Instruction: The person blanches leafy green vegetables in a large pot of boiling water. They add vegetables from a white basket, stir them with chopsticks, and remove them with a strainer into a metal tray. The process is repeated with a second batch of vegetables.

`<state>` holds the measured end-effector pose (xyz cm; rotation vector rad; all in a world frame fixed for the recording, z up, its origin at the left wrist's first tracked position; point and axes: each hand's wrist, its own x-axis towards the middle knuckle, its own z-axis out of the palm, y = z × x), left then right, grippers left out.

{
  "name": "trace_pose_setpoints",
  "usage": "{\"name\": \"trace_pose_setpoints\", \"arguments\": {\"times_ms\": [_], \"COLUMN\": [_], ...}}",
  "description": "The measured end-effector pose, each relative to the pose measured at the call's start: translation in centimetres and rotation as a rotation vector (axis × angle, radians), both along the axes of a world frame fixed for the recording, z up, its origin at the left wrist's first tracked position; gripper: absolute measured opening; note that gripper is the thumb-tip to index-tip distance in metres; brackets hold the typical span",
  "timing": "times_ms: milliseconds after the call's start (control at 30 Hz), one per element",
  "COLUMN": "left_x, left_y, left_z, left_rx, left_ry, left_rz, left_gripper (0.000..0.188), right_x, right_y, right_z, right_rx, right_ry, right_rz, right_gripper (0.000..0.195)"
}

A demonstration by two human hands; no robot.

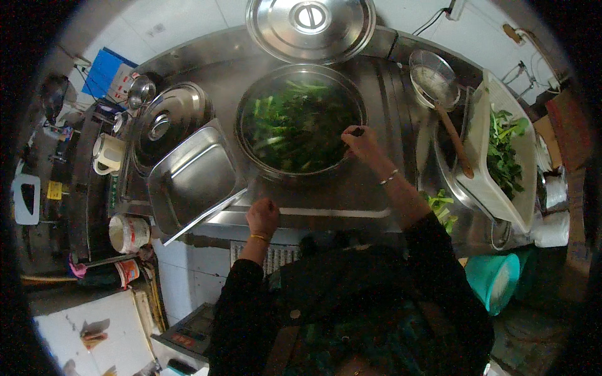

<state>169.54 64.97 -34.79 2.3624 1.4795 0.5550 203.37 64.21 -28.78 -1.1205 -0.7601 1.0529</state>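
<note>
A large round metal pot point(242, 141) stands before me, with green leafy vegetables point(291, 122) in dark liquid and a haze over it. My right hand point(361, 143) is at the pot's right rim, thumb and fingers curled together. A dark spot shows between these fingers; whether it is a held thing or a gap, I cannot tell. Closer to me, my left hand point(263, 214) hovers by the counter's front edge as a loose fist, with nothing seen in it. To its left a rectangular steel pan point(200, 176) lies tilted, its corner near that hand.
A big steel lid point(277, 35) leans behind the pot, and another lid point(155, 127) lies left. At right are a wire strainer point(432, 77) with a wooden handle and a white bin point(479, 155) of leafy greens point(505, 155). A cream mug point(109, 152) stands far left.
</note>
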Motion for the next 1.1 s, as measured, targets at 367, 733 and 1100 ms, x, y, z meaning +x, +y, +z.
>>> {"name": "trace_pose_setpoints", "arguments": {"times_ms": [367,733,1100], "left_x": [-0.2,0.0,0.6], "left_y": [-0.3,-0.4,-0.3], "left_z": [0.0,0.5,1.1], "left_rx": [0.028,0.026,0.043], "left_ry": [0.013,-0.008,0.088], "left_rz": [-0.016,-0.005,0.007], "left_gripper": [0.009,0.013,0.011], "right_x": [0.0,-8.2,-0.4], "right_y": [0.7,0.6,-1.0], "right_z": [7.1,5.9,0.0], "right_rx": [0.027,0.371,0.119], "right_ry": [0.039,-0.633,-0.698], "right_rz": [-0.454,-0.092,-0.240], "right_gripper": [0.015,0.012,0.010]}}
